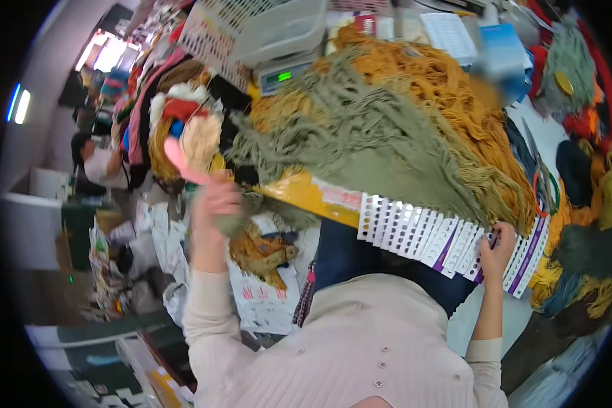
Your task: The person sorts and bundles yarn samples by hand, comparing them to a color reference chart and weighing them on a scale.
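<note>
My left hand (219,202), smeared by motion, is closed at the left, off the table's front corner. Olive-green yarn (231,224) shows just below its fingers, and a blurred pink strip (183,163) stretches up-left from it. At the front right edge, my right hand (499,249) pinches a card in a row of white punched thread cards (404,230), some with purple bands. A large pile of olive-green yarn (381,149) lies across the table behind the cards, its loose ends close to the right fingers. Orange-mustard yarn (449,78) lies behind it.
A scale (285,76) with a clear plastic tub (282,30) stands at the back, beside a white basket (214,44). Scissors (540,166) lie at the right near more yarn. Yarn bundles and a white bag (265,299) lie left of my legs. Another person (102,163) sits far left.
</note>
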Demonstrator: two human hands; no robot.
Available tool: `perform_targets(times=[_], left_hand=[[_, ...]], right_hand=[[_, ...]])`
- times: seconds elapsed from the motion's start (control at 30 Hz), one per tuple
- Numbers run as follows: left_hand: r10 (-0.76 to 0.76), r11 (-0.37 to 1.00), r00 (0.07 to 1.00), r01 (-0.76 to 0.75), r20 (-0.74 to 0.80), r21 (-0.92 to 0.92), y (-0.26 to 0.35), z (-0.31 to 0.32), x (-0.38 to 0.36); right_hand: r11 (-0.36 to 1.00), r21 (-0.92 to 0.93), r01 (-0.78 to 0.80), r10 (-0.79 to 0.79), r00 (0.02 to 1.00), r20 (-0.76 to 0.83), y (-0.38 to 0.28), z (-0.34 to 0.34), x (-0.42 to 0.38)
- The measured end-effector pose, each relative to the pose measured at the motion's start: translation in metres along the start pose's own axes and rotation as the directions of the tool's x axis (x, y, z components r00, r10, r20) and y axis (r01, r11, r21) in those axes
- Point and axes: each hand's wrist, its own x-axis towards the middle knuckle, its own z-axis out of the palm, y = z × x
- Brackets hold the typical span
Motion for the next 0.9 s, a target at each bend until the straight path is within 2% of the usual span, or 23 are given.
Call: perform_targets(times=[0.03, 0.07, 0.13, 0.2, 0.23, 0.3, 0.33, 0.37, 0.47, 0.53, 0.57, 0.67, 0.7, 0.8, 0.9], left_hand=[[0.015, 1.0, 1.0, -0.015, 0.0, 0.025, -0.037, -0.009, 0.006], [-0.009, 0.998, 0.998, 0.013, -0.064, 0.06, -0.068, -0.008, 0.01], [-0.023, 0.999, 0.991, 0.027, -0.132, 0.026, -0.11, -0.013, 0.02], [-0.07, 0.992, 0.997, 0.073, 0.036, -0.107, -0.141, -0.009, 0.027], [-0.086, 0.991, 0.984, 0.101, 0.157, -0.089, -0.153, -0.006, 0.031], [-0.123, 0.987, 0.91, 0.153, 0.395, -0.045, -0.173, -0.002, 0.038], [-0.155, 0.984, 0.902, 0.176, 0.403, -0.017, -0.178, -0.001, 0.038], [-0.189, 0.98, 0.892, 0.2, 0.41, 0.016, -0.183, 0.0, 0.039], [-0.268, 0.963, 0.875, 0.244, 0.403, 0.11, -0.194, -0.001, 0.037], [-0.293, 0.953, 0.896, 0.246, 0.335, 0.174, -0.197, 0.002, 0.033], [-0.327, 0.925, 0.902, 0.245, 0.283, 0.289, -0.195, 0.006, 0.033], [-0.386, 0.9, 0.877, 0.289, 0.288, 0.326, -0.197, -0.005, 0.035], [-0.369, 0.904, 0.898, 0.287, 0.24, 0.316, -0.198, -0.005, 0.034], [-0.345, 0.918, 0.922, 0.292, 0.177, 0.269, -0.202, -0.002, 0.034], [-0.374, 0.922, 0.891, 0.327, 0.259, 0.205, -0.204, -0.001, 0.037]], right_hand=[[1.0, -0.008, 0.0, 0.0, 1.0, 0.031, -0.001, 0.001, 0.0], [1.0, -0.025, -0.005, 0.007, 0.999, 0.052, 0.0, 0.0, -0.001], [1.0, -0.024, 0.01, -0.009, 0.998, 0.057, 0.0, -0.006, -0.005], [0.998, 0.023, 0.051, -0.052, 0.998, 0.032, -0.01, -0.01, -0.008], [0.998, 0.014, 0.061, -0.061, 0.998, 0.02, -0.016, -0.012, -0.011], [0.959, 0.276, -0.061, 0.03, 0.993, 0.114, -0.043, -0.015, -0.015], [0.897, 0.425, -0.12, 0.062, 0.987, 0.148, -0.054, -0.008, -0.018], [0.868, 0.491, -0.07, 0.005, 0.991, 0.132, -0.071, -0.003, -0.02], [0.794, 0.594, -0.128, -0.098, 0.938, 0.333, -0.129, -0.001, -0.022], [0.774, 0.626, -0.094, -0.198, 0.903, 0.381, -0.147, 0.005, -0.023], [0.723, 0.661, -0.2, -0.163, 0.881, 0.445, -0.16, 0.004, -0.023], [0.795, 0.573, -0.201, -0.149, 0.85, 0.505, -0.169, 0.01, -0.026], [0.809, 0.547, -0.217, -0.152, 0.821, 0.551, -0.168, 0.01, -0.024], [0.628, 0.688, -0.363, -0.114, 0.832, 0.543, -0.157, 0.014, -0.025], [0.458, 0.611, -0.646, -0.029, 0.676, 0.737, -0.146, 0.007, -0.021]])
